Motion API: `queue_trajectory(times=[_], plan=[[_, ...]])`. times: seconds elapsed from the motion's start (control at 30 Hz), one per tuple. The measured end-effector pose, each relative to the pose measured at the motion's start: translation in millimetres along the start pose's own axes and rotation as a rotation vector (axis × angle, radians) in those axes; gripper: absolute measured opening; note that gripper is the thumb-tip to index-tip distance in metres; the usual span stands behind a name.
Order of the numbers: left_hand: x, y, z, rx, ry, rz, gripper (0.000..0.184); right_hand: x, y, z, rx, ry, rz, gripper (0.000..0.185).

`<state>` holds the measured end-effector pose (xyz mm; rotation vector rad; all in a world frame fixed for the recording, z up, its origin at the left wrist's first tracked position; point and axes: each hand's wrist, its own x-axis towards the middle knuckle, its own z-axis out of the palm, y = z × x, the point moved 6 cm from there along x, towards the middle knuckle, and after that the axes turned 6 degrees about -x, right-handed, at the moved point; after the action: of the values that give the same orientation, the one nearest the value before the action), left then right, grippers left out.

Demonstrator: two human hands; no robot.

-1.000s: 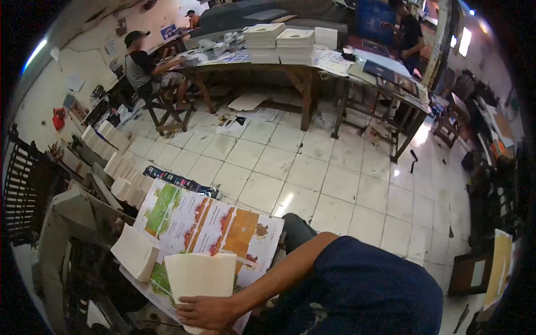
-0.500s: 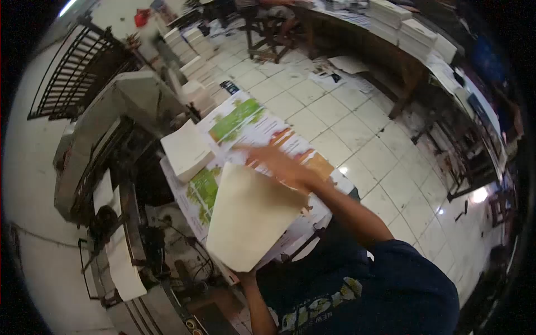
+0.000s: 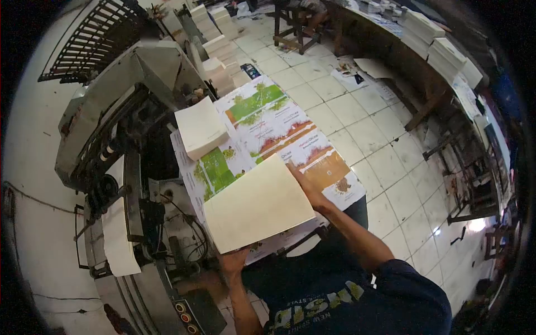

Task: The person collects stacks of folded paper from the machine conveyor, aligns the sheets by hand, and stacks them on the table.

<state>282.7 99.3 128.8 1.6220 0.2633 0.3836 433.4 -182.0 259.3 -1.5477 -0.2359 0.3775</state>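
Pale paper [image 3: 259,204] between both hands [image 3: 234,259], "NEW" on shirt [image 3: 340,279]

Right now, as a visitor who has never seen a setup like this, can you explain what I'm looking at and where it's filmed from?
There is no robot here, just a person working bare-handed. Every picture comes from one camera worn on the head, looking forward and down. The left hand holds the near edge of a cream paper stack; the right hand is at its right side, partly hidden. Beneath lies printed paper with green and orange designs, bearing another pale stack. On the left stands a grey machine; I cannot tell its purpose.
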Motion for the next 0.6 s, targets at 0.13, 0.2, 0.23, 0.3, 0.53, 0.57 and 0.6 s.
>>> queue_trajectory(times=[0.13, 0.2, 0.23, 0.3, 0.53, 0.57, 0.6], plan=[[6.9, 51.9, 13.4, 0.414, -0.076, 0.003, 0.081, 47.9, 95.0, -20.9, 0.154, -0.132, -0.057, 0.071], [2.7, 70.6, 27.6, 0.707, -0.109, 0.382, 0.078, 8.4, 34.6, -9.2, -0.257, -0.013, -0.335, 0.07], [4.7, 67.6, 24.2, 0.639, -0.097, 0.29, 0.078, 11.2, 36.9, -10.2, -0.216, -0.029, -0.263, 0.069], [0.4, 72.6, 20.0, 0.581, -0.09, 0.183, 0.078, 8.9, 32.9, -7.3, -0.162, -0.047, -0.178, 0.069], [-11.5, 51.9, 22.2, 0.313, 0.004, 0.133, 0.098, 9.9, 19.4, -1.0, 0.1, -0.113, -0.152, 0.074], [-12.4, 52.2, 21.0, 0.254, 0.068, 0.252, 0.105, 11.5, 10.6, -2.0, 0.143, -0.154, -0.091, 0.075], [-8.8, 39.8, 18.4, 0.248, 0.088, 0.253, 0.105, 16.5, 9.1, -6.4, 0.132, -0.172, -0.095, 0.075]])
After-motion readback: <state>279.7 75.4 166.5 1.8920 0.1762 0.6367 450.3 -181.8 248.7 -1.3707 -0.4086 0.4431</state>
